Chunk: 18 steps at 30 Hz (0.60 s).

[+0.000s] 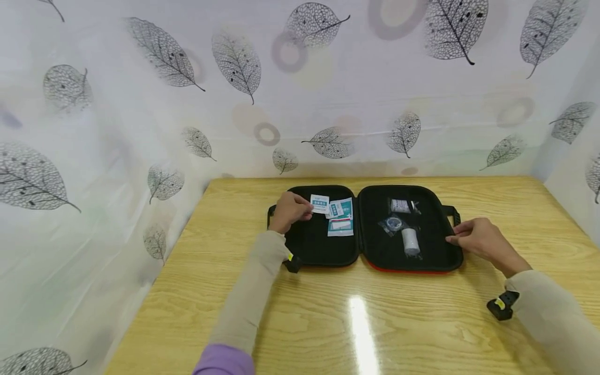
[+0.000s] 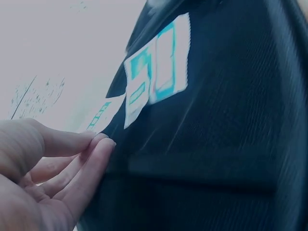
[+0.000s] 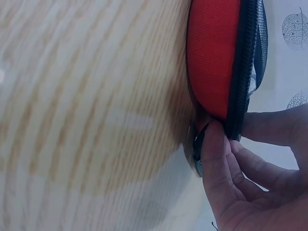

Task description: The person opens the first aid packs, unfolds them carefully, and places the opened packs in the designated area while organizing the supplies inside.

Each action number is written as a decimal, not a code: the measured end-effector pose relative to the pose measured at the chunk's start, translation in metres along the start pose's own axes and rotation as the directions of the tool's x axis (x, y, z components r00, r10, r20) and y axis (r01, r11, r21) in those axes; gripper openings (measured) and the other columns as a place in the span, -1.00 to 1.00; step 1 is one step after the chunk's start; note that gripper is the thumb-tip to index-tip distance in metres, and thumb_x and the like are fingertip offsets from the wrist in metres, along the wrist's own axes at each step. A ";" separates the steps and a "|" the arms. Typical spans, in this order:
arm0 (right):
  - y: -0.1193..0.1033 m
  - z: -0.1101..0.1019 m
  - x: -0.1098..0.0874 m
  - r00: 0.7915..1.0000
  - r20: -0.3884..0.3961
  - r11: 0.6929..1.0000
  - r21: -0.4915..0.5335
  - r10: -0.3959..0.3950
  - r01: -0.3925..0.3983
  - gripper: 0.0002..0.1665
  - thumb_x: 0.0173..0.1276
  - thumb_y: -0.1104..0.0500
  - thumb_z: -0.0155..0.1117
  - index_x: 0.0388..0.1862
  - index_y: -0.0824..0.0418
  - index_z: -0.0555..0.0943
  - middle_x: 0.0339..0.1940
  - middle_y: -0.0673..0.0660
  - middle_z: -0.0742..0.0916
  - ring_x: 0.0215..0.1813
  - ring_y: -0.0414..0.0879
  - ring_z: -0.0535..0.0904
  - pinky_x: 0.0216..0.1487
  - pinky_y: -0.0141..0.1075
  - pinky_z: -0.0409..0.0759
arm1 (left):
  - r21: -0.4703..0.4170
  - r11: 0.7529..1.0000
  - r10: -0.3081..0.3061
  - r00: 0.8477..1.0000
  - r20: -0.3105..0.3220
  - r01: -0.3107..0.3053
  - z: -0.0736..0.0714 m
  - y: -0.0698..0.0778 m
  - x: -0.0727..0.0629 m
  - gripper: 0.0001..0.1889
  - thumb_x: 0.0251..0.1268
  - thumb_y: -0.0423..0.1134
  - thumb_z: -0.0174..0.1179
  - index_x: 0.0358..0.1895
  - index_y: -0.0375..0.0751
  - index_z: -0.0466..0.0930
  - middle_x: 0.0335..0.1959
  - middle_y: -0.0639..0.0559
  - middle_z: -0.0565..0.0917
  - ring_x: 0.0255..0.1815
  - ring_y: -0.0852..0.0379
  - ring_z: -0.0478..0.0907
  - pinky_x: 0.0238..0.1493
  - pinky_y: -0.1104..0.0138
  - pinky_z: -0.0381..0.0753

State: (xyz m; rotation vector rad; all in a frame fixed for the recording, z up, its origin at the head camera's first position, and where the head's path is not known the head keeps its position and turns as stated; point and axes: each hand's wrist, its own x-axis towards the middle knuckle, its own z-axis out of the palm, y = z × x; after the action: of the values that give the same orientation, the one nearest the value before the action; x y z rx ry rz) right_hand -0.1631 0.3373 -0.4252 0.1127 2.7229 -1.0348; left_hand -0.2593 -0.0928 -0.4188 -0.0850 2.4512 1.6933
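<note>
A black-lined zip case [image 1: 304, 250] with a red shell [image 3: 214, 57] lies unfolded on the wooden table. My left hand [image 1: 289, 209] is over its left half, pinching a small white sachet with teal print [image 1: 320, 203] between thumb and fingertips. Beside it lie another small sachet [image 1: 335, 210] and larger teal-and-white packets [image 1: 341, 227], overlapping one another; in the left wrist view the held sachet [image 2: 108, 111] stands tilted near them. At the case's right edge, my right hand [image 1: 480, 237] grips the zippered rim [image 3: 234, 110] between thumb and fingers.
The right half holds a white roll in clear wrap [image 1: 410, 241], a small bagged ring-shaped roll [image 1: 394, 224] and a clear packet with printing [image 1: 400, 205]. A black handle [image 1: 451, 212] sticks out on the right. Behind the table [image 1: 319, 312] hangs a leaf-patterned curtain [image 1: 328, 104].
</note>
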 end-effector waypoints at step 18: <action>0.003 0.001 0.000 1.000 0.005 1.000 -0.006 -0.003 0.003 -0.37 0.36 0.20 0.33 0.14 0.73 0.45 -0.08 0.49 0.71 -0.06 0.25 0.66 -0.31 -0.26 0.66 | 0.220 0.973 -0.007 0.966 -0.258 0.066 -0.040 -0.008 0.003 -0.90 0.29 -0.41 0.31 -0.29 -0.40 0.77 -0.39 -0.18 0.76 -0.60 0.23 0.65 -0.44 0.39 0.70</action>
State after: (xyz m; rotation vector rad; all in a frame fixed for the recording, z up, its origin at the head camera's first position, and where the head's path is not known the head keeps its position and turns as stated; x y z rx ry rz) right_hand -0.1628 0.3389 -0.4286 0.1049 2.7225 -1.0262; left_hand -0.2650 -0.1331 -0.4131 -0.3393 2.7929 1.4533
